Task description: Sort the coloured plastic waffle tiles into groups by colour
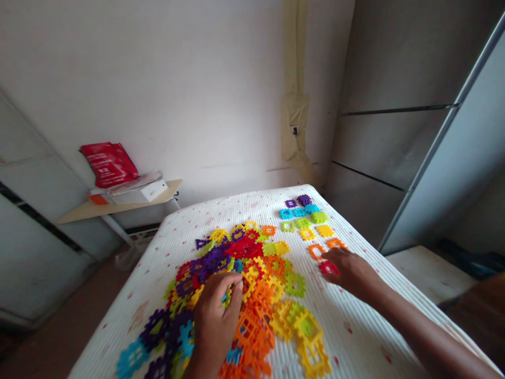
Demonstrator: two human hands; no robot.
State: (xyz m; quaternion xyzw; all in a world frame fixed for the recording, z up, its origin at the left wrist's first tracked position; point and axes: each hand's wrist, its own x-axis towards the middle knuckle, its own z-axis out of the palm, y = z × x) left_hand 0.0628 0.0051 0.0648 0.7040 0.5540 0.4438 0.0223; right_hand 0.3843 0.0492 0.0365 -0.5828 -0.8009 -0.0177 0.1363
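Observation:
My left hand (219, 310) is over a heap of colourful plastic interlocking tiles (252, 321), its thumb and forefinger close together. Whatever may be between those fingers does not show. Out to the right, my right hand (349, 268) is low over the bed, thumb and fingers around a red interlocking tile (329, 268). Just beyond its fingers lie an orange tile (316, 251) and another orange one (336, 243) that is partly covered. Farther up, colour-grouped rows continue with yellow tiles (325, 230), green tiles (303, 223), blue tiles (300, 212) and purple tiles (304, 199).
A white ribbed sheet (158, 271) with small red marks covers the bed. At the left, a small table (77, 212) bears a red package (110, 163) and a white box (142, 192). A wall stands behind; a grey wardrobe (379, 142) stands along the right.

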